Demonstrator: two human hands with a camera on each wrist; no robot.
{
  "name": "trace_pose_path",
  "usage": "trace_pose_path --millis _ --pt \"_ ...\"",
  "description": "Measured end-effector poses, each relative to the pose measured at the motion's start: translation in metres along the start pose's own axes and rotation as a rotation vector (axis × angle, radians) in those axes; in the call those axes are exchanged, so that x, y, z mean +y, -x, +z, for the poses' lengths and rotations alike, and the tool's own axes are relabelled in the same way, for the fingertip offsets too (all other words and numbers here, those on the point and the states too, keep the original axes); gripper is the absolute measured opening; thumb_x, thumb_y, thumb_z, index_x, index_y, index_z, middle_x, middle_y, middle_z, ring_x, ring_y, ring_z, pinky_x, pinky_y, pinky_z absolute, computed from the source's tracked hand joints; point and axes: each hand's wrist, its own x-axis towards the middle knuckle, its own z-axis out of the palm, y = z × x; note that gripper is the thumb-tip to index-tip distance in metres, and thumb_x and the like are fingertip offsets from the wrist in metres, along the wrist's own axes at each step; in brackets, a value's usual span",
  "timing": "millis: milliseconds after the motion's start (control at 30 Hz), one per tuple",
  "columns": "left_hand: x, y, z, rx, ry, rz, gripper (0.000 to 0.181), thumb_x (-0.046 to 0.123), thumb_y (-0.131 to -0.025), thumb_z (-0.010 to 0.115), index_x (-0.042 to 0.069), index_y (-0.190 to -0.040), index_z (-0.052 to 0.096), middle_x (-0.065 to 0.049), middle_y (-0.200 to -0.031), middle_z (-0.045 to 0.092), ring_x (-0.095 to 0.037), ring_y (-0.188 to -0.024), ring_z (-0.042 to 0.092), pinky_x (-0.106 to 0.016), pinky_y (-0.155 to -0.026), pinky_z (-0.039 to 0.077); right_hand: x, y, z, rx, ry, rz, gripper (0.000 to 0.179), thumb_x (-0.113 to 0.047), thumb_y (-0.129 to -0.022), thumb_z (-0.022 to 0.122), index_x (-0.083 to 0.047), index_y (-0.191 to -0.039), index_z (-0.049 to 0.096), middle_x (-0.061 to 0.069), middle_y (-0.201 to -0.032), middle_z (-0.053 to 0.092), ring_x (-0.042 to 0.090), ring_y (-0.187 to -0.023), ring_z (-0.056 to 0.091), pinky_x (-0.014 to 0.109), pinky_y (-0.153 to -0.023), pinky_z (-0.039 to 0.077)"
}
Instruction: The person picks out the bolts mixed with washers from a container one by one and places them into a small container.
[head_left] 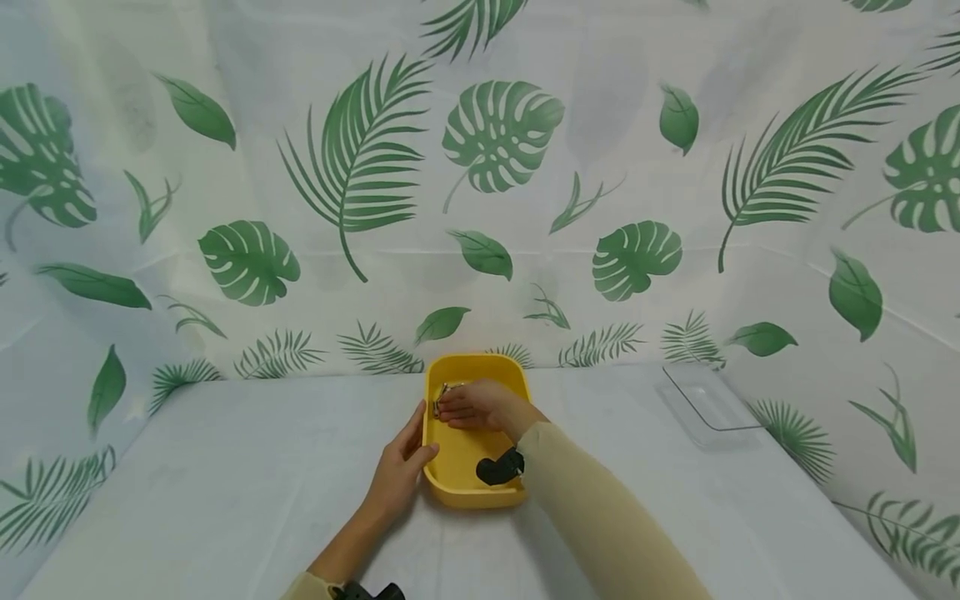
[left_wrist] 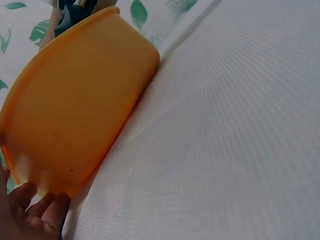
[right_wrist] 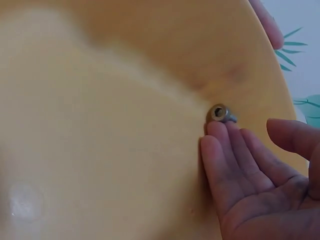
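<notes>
A yellow plastic bin (head_left: 457,471) stands on the white-covered table. My left hand (head_left: 401,467) holds its left side, the thumb at the rim and the fingers along the outer wall, which the left wrist view shows with the fingers (left_wrist: 55,207) against it. Inside the bin, my right hand (head_left: 480,404) reaches to the far left part with its fingers extended. Small metal pieces (head_left: 441,402) lie by those fingertips, partly hidden. From the right wrist, a hex socket bolt (right_wrist: 219,113) shows at the fingertips of the right hand (right_wrist: 265,185), against the bin wall.
A clear shallow tray (head_left: 701,408) with a dark line along its edge lies at the far right of the table. Behind the bin hangs a white cloth (head_left: 555,225) printed with green leaves. Dark wrist mounts (head_left: 501,467) sit on both arms.
</notes>
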Motion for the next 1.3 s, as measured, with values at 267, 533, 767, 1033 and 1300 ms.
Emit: trace_pose_path --millis 267,533,767,1033,1300 --pt "0.001 -0.001 0.001 0.003 0.000 -0.007 0.066 0.011 -0.101 0.054 0.016 -0.161 0.027 -0.005 -0.168 0.028 -0.026 -0.152 0.034 -0.042 -0.120 0.033 0.004 -0.002 0.006 0.028 -0.033 -0.026 0.028 -0.010 -0.100 0.060 0.002 -0.124 0.068 0.017 -0.122 0.073 0.027 -0.109 0.073 0.038 -0.099 0.058" --pt "0.003 0.000 0.004 -0.010 0.016 -0.017 0.066 0.011 -0.102 0.053 0.016 -0.162 0.026 -0.003 -0.168 0.027 -0.026 -0.152 0.035 -0.042 -0.119 0.034 0.007 -0.006 0.007 0.058 -0.078 -0.058 0.028 -0.003 -0.097 0.063 0.003 -0.124 0.069 0.019 -0.123 0.072 0.029 -0.112 0.072 0.042 -0.100 0.057" --pt "0.005 0.001 0.006 -0.015 0.029 -0.014 0.066 0.011 -0.101 0.053 0.016 -0.161 0.026 -0.003 -0.168 0.027 -0.025 -0.153 0.034 -0.041 -0.120 0.033 0.008 -0.007 0.006 0.068 -0.066 -0.058 0.026 -0.003 -0.095 0.065 0.002 -0.121 0.070 0.017 -0.118 0.074 0.026 -0.106 0.074 0.041 -0.098 0.058" --pt "0.004 0.001 0.006 -0.015 0.024 -0.002 0.066 0.010 -0.101 0.053 0.014 -0.161 0.027 -0.006 -0.167 0.028 -0.028 -0.151 0.036 -0.042 -0.119 0.035 0.009 -0.011 0.002 0.055 -0.056 -0.042 0.029 -0.004 -0.094 0.067 0.000 -0.122 0.070 0.014 -0.115 0.075 0.021 -0.096 0.075 0.039 -0.097 0.059" --pt "0.000 0.000 0.001 0.011 -0.004 -0.024 0.065 0.012 -0.101 0.054 0.019 -0.161 0.028 -0.002 -0.166 0.031 -0.024 -0.151 0.037 -0.041 -0.120 0.034 -0.001 -0.006 0.000 0.072 -0.044 -0.039 0.029 -0.006 -0.094 0.068 0.000 -0.122 0.069 0.013 -0.115 0.074 0.016 -0.087 0.073 0.033 -0.094 0.060"
